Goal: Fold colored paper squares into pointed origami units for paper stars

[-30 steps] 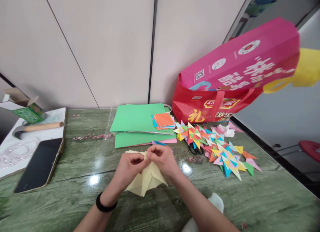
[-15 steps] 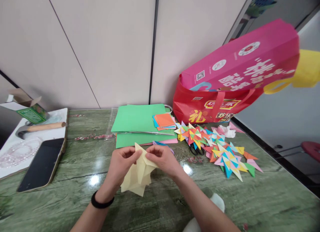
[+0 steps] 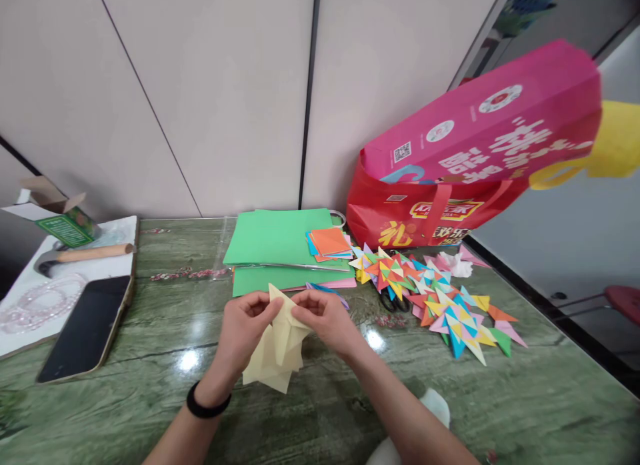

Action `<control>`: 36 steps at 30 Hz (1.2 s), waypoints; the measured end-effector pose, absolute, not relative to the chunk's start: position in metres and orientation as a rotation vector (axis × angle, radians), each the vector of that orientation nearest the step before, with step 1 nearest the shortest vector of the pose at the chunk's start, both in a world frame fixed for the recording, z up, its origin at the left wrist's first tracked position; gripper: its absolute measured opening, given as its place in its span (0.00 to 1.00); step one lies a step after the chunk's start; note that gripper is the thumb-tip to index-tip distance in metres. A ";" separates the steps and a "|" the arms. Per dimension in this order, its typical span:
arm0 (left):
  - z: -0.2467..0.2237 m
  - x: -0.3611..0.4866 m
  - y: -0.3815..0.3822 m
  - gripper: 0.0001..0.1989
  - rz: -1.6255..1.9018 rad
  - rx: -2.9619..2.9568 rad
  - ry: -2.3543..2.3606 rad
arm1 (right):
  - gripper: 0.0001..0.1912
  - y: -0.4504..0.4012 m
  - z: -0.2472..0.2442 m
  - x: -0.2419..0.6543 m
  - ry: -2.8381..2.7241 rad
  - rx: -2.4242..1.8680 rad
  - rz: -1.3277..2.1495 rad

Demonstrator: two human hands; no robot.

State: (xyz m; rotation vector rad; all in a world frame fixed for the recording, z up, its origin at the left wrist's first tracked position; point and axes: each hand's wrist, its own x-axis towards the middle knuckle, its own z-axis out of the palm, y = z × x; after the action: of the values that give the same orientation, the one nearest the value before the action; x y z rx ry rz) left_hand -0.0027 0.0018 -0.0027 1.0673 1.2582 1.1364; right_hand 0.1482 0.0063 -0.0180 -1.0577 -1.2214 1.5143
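A pale yellow sheet of folded origami paper (image 3: 284, 331) is held up between both hands, its pointed corner rising at the top. My left hand (image 3: 247, 328) pinches its left side between thumb and fingers. On the right side, my right hand (image 3: 325, 320) grips it the same way, thumb on the front. Below the folded piece, several more pale yellow paper squares (image 3: 270, 378) lie loosely stacked on the green marbled table (image 3: 165, 411). A black band (image 3: 207, 401) circles my left wrist.
Green paper sheets (image 3: 280, 235) lie behind the hands, with small coloured squares (image 3: 330, 243) on top. To the right are folded paper stars (image 3: 460, 321), black-handled scissors (image 3: 393, 301) and a red bag (image 3: 390, 205). A phone (image 3: 85, 328) and hammer (image 3: 93, 253) lie at left.
The paper's right-hand flap looks slightly more drawn in under my right fingers. Both hands keep nearly the same place and grip; the whole view has shifted a little.
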 end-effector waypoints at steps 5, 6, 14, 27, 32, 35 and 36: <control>-0.006 -0.001 0.002 0.10 1.144 1.065 1.257 | 0.09 0.006 -0.021 0.147 -1.212 -1.046 1.506; -0.007 0.000 0.002 0.10 1.144 1.061 1.253 | 0.09 0.006 -0.021 0.147 -1.214 -1.050 1.496; -0.004 0.002 0.002 0.11 1.083 1.047 1.186 | 0.09 0.006 -0.021 0.146 -1.217 -1.079 1.478; -0.012 0.004 -0.003 0.11 1.202 1.188 1.236 | 0.06 0.005 -0.021 0.144 -1.300 -1.154 1.289; -0.012 0.002 -0.001 0.10 1.219 1.134 1.258 | 0.04 0.005 -0.018 0.146 -1.331 -1.195 1.260; -0.008 -0.005 0.003 0.10 1.252 1.029 1.265 | 0.03 0.006 -0.017 0.147 -1.309 -1.220 1.285; -0.006 -0.008 0.004 0.10 1.282 0.979 1.271 | 0.03 0.006 -0.016 0.147 -1.295 -1.225 1.305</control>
State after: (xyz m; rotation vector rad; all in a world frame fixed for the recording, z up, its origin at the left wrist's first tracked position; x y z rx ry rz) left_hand -0.0077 0.0044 -0.0056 0.9792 1.2711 1.2821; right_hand 0.1474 0.0064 -0.0163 -1.2251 -1.2953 1.3048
